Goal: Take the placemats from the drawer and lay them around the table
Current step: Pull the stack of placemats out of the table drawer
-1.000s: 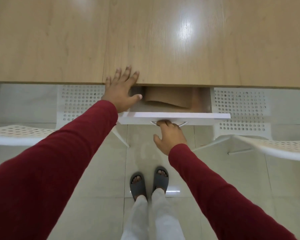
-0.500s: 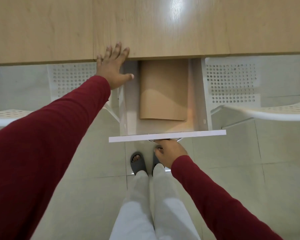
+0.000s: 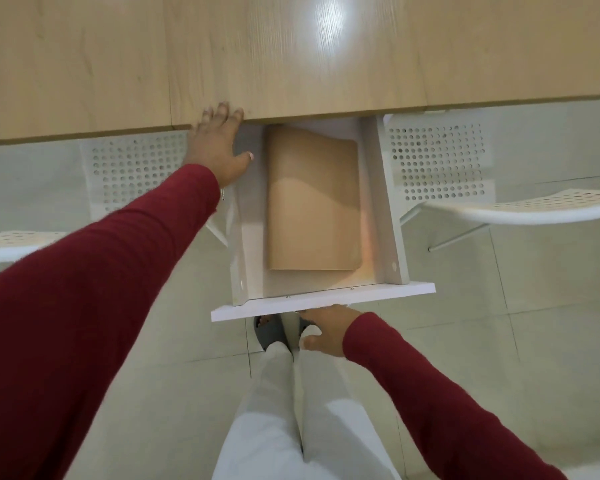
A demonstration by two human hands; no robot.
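**Drawer open, placemats lying just right of the braced hand**

The white drawer (image 3: 323, 301) stands pulled out from under the wooden table (image 3: 291, 57), and the tan placemats (image 3: 312, 202) lie flat inside it as a stack, their long axis running along the drawer's travel, from the table edge toward the person. None has been lifted yet.

The left hand (image 3: 219, 150) is spread flat and holding nothing, fingers on the table's edge, thumb over the drawer's left wall. The placemats lie just to its right and a little nearer the person, so it looks the closer hand for a reach in. The right hand (image 3: 326, 329) sits under the drawer front, fingers tucked up out of sight at what I take to be the handle; whether it grips I cannot tell. From there the stack lies ahead, beyond the front panel.

White perforated chairs (image 3: 437, 161) flank the drawer. I can read no brand, label or writing anywhere.
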